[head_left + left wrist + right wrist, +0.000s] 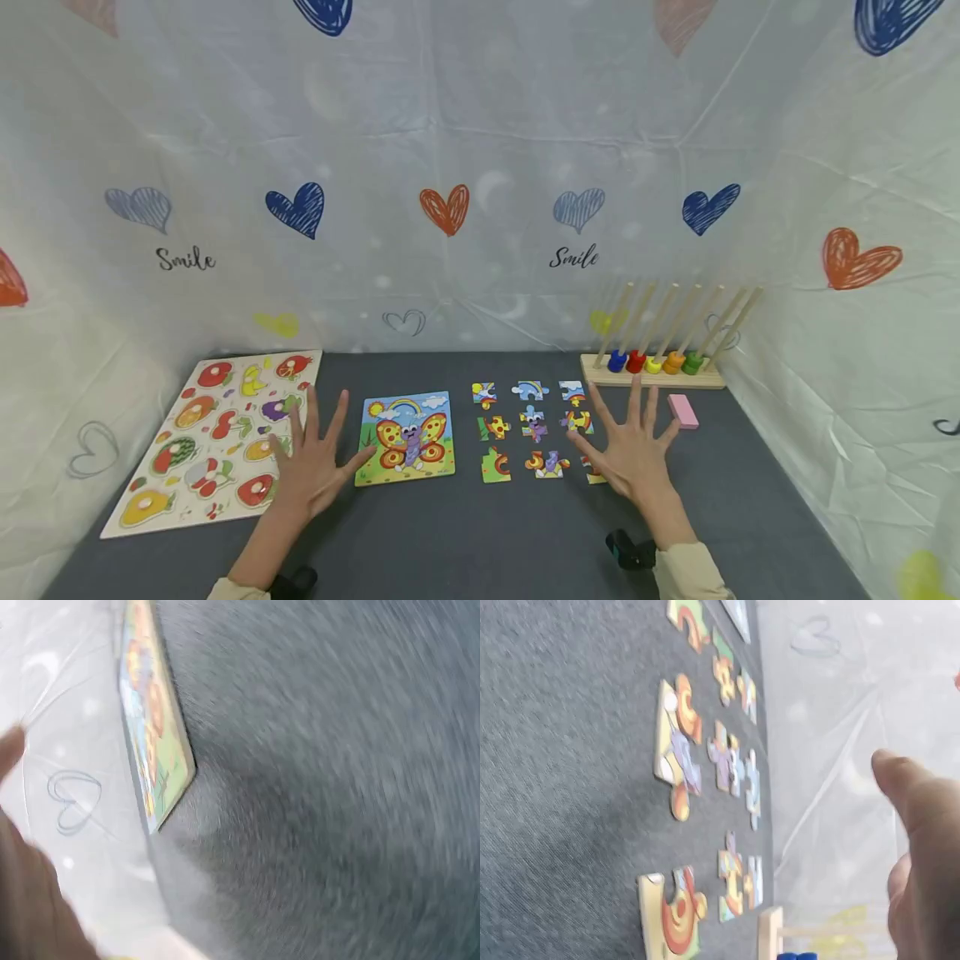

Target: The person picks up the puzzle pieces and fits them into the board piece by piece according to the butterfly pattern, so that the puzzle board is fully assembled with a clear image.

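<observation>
My left hand [311, 471], fingers spread wide, holds nothing between the fruit board and a square butterfly puzzle board [408, 440]. Its thumb tip overlaps that board's right-hand picture edge area's opposite, left side in the head view. Several loose jigsaw pieces lie in rows right of the butterfly board, among them a purple-and-orange piece [549, 465]. My right hand [633, 457], also spread and holding nothing, is beside the right column and partly hides its lowest piece [595, 473]. That red-swirled piece [676, 919] shows more fully in the right wrist view.
A white fruit board [180, 487] lies at the left. Behind my right hand stands a wooden peg rack [592, 375] with coloured beads, and a pink block [683, 412] lies near it. Heart-printed sheeting [495, 275] walls in the grey tabletop [450, 542].
</observation>
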`<state>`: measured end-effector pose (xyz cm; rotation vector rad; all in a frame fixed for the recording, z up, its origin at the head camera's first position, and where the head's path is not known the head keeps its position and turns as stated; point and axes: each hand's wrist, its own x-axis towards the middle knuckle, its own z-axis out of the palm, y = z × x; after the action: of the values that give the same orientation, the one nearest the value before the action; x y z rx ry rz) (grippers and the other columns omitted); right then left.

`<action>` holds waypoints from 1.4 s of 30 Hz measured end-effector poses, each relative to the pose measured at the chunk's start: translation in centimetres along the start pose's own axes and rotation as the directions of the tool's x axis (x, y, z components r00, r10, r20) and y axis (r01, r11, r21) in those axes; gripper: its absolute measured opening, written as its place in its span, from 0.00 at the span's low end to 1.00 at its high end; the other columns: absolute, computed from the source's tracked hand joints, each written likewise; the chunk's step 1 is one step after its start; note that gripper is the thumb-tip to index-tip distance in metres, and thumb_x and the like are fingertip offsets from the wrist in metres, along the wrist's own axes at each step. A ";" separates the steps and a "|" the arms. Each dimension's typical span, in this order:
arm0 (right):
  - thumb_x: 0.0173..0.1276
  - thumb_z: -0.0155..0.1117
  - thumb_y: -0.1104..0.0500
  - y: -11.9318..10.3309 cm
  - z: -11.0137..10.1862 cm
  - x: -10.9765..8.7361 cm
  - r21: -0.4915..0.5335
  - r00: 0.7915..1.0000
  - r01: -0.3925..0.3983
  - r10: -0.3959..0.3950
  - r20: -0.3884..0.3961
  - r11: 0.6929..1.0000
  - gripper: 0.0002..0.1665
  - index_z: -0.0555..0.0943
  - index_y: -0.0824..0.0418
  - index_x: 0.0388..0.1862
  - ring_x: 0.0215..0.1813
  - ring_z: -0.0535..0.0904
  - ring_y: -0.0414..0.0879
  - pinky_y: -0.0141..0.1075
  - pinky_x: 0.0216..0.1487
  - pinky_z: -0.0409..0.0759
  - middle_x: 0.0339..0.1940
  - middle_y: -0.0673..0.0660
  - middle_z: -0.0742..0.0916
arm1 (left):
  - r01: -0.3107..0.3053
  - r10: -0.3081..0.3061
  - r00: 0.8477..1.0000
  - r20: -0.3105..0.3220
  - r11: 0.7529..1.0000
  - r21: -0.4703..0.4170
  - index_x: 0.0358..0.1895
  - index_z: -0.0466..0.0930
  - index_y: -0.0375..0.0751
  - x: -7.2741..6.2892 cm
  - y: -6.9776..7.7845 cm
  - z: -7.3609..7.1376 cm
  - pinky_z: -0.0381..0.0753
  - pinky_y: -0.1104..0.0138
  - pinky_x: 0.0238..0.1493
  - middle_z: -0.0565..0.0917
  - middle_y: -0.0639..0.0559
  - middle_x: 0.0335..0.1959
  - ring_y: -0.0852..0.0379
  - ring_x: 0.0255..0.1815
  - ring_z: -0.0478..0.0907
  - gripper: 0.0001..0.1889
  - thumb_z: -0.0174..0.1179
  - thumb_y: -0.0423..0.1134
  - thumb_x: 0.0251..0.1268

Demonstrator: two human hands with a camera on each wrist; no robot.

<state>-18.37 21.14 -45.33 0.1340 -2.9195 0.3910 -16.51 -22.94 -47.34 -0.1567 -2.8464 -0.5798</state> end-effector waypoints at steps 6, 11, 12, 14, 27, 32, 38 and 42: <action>0.68 0.50 0.32 -0.6 0.6 0.5 0.167 0.991 0.106 -0.118 0.068 0.980 0.48 0.44 0.43 0.79 0.76 0.27 0.63 0.74 0.64 0.37 0.77 0.62 0.33 | -0.034 0.119 0.968 0.222 0.935 -0.354 0.78 0.40 0.41 0.6 -0.8 0.9 0.50 0.30 0.63 0.38 0.34 0.77 0.29 0.74 0.38 0.56 0.70 0.53 0.53; 0.71 0.52 0.39 -1.0 1.8 2.0 0.368 0.966 0.179 -0.233 0.110 0.913 0.44 0.46 0.46 0.79 0.77 0.33 0.61 0.72 0.65 0.47 0.79 0.59 0.42 | -0.063 0.177 0.953 0.245 0.910 -0.410 0.74 0.51 0.28 1.0 -1.9 1.7 0.63 0.44 0.65 0.49 0.34 0.76 0.34 0.73 0.50 0.56 0.76 0.49 0.45; 0.72 0.52 0.41 -1.1 2.0 2.4 0.421 0.962 0.188 -0.253 0.105 0.887 0.43 0.48 0.48 0.79 0.77 0.36 0.61 0.71 0.65 0.48 0.79 0.59 0.45 | -0.059 0.179 0.951 0.252 0.905 -0.421 0.73 0.53 0.27 1.0 -2.1 1.8 0.65 0.46 0.64 0.50 0.34 0.75 0.34 0.73 0.51 0.55 0.76 0.48 0.45; 0.74 0.53 0.46 -1.5 2.6 3.3 0.523 0.954 0.204 -0.288 0.084 0.828 0.38 0.55 0.54 0.77 0.77 0.46 0.61 0.68 0.66 0.54 0.78 0.60 0.54 | -0.052 0.179 0.947 0.266 0.905 -0.422 0.71 0.55 0.25 1.0 -2.4 2.0 0.69 0.51 0.62 0.51 0.33 0.75 0.35 0.72 0.55 0.53 0.76 0.46 0.46; 0.67 0.64 0.59 -4.1 7.1 9.8 0.879 0.938 0.005 -0.308 0.162 0.478 0.29 0.72 0.67 0.65 0.65 0.72 0.58 0.52 0.64 0.71 0.62 0.68 0.77 | 0.030 0.107 0.936 0.336 0.925 -0.378 0.70 0.56 0.22 1.9 -1.6 1.7 0.73 0.51 0.59 0.54 0.30 0.73 0.35 0.64 0.68 0.52 0.77 0.41 0.44; 0.64 0.65 0.65 -5.0 8.2 11.0 0.910 0.921 -0.047 -0.336 0.199 0.412 0.30 0.72 0.70 0.65 0.65 0.71 0.60 0.40 0.60 0.76 0.63 0.69 0.76 | 0.065 0.075 0.934 0.349 0.925 -0.375 0.70 0.55 0.21 2.5 -1.2 1.5 0.73 0.51 0.59 0.54 0.30 0.73 0.35 0.64 0.68 0.53 0.78 0.39 0.41; 0.62 0.66 0.70 -5.9 8.5 11.9 0.886 0.911 -0.066 -0.335 0.241 0.460 0.30 0.72 0.72 0.64 0.63 0.73 0.61 0.35 0.55 0.79 0.62 0.70 0.76 | 0.095 0.057 0.934 0.353 0.912 -0.398 0.69 0.55 0.20 2.5 -1.0 1.6 0.74 0.53 0.58 0.55 0.29 0.72 0.34 0.65 0.66 0.53 0.79 0.36 0.40; 0.60 0.66 0.71 -6.2 8.7 12.6 0.848 0.911 -0.082 -0.306 0.277 0.523 0.30 0.74 0.71 0.63 0.61 0.74 0.60 0.34 0.54 0.79 0.61 0.69 0.77 | 0.104 0.054 0.935 0.352 0.905 -0.413 0.69 0.55 0.19 2.3 -0.9 1.6 0.73 0.53 0.59 0.54 0.28 0.72 0.34 0.68 0.62 0.53 0.79 0.35 0.40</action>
<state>-31.50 11.99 -49.49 0.6056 -2.7074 1.9661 -19.22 -23.02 -48.57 -0.3296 -3.0128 -1.3019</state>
